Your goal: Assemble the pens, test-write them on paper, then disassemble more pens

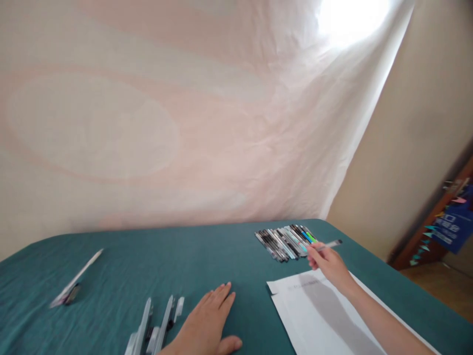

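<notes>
Beside pen row (287, 241), pen (334, 244) in right hand (328, 264).

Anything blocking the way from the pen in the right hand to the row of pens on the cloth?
Nothing visible does. The right hand holds the pen by the row of pens, at its right end; whether they touch is unclear. The paper lies nearer the camera, outside that gap.

We face pale pink hanging fabric (221, 123) at twelve o'clock, bright light (354, 19) at one, beige wall (410, 98) at two, brown floor (428, 280) at four.
</notes>
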